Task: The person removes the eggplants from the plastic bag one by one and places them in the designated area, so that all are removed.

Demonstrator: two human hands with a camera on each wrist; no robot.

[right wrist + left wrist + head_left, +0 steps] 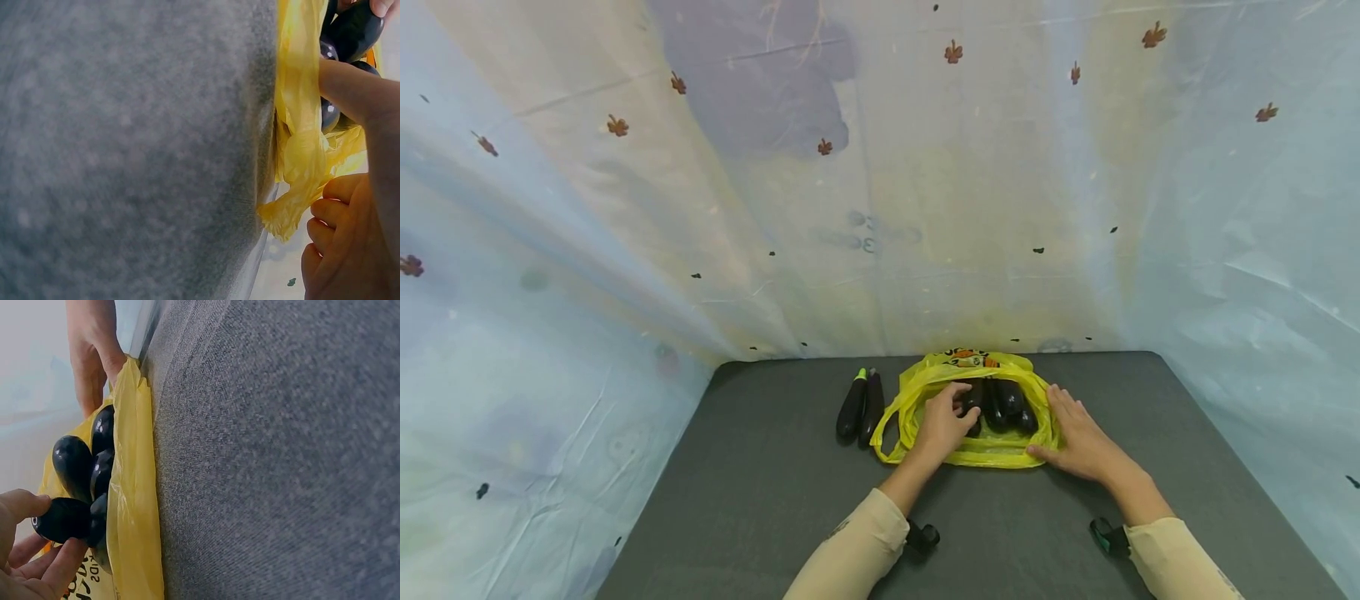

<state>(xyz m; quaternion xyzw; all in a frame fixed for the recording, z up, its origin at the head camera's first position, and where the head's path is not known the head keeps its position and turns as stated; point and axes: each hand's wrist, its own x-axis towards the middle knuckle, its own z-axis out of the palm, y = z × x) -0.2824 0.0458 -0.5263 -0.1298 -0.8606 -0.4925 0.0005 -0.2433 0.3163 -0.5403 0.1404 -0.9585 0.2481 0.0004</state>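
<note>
A yellow plastic bag [1000, 457] lies with its mouth spread toward me, several dark, glossy eggplants [1006, 398] inside. At the left of the opening my left hand [942, 423] pinches one eggplant [62, 520] between thumb and fingers. That eggplant stands tilted up above the others in the left wrist view. My right hand [1086, 446] rests against the bag's right side, its fingers extended along the outside and its thumb at the front corner of the mouth. In the right wrist view this thumb [350, 87] overlaps the bag's opening.
Two more eggplants [852, 408] lie side by side on the grey table [760, 500], just left of the bag. A bag handle loop reaches toward them. Behind the table hangs a pale plastic sheet [925, 208] with leaf prints, and it also runs along both sides.
</note>
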